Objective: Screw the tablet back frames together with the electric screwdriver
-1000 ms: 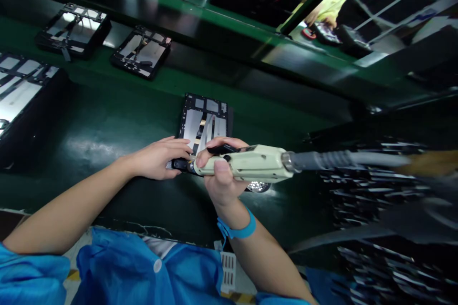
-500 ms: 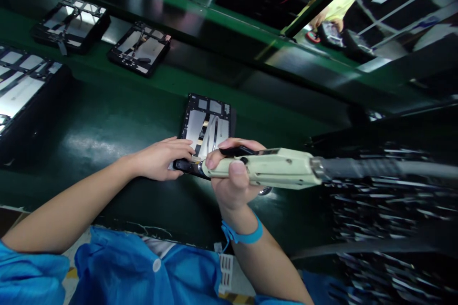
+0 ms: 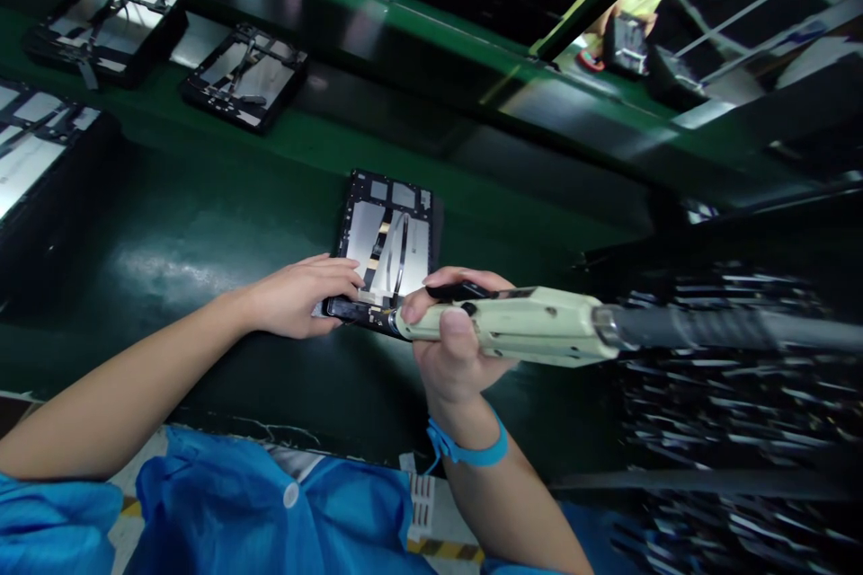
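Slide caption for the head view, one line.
Left hand touches an open device on the green bench while the right hand grips a pale corded tool.

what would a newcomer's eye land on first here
Probably the pale green tool right of centre, held in the right hand, with a grey cable running towards the right edge. Next would be the open tablet near the middle, its near left corner under the left hand, then the bright blue wristband on the right wrist.
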Motion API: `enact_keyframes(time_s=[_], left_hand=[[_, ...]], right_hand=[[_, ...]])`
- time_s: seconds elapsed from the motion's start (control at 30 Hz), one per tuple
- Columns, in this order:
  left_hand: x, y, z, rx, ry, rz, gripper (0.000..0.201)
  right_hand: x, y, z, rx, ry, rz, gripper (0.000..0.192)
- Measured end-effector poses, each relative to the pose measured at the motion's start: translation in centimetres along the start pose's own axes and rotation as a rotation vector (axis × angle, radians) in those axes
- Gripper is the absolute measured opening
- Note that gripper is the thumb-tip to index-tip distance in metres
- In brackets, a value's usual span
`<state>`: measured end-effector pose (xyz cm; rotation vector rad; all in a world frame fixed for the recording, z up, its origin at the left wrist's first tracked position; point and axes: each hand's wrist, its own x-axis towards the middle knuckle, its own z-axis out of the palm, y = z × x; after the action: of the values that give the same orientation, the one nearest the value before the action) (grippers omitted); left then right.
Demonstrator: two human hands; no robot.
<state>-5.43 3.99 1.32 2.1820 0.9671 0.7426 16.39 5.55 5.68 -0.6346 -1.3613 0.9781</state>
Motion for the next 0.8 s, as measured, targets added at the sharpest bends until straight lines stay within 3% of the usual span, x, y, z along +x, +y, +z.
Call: enact_keyframes(time_s=[0.63,0.73,0.8], left_hand=[[-0.1,1.0,-0.4,0.014,-0.023,-0.077,0.043],[0.2,2.1,0.6,0.088,0.028,-0.131,0.049],[0.6,2.9,2.3,0.178,0.098,-0.163,0.054]], right_hand=[[-0.4,0.1,0.1,-0.087,-0.011,0.075,0.028],[-0.8,0.1,0.1,-0.064,-0.029,0.105,0.027],[-1.1,0.4,-0.1,-0.041,-0.046,0.126,0.025]])
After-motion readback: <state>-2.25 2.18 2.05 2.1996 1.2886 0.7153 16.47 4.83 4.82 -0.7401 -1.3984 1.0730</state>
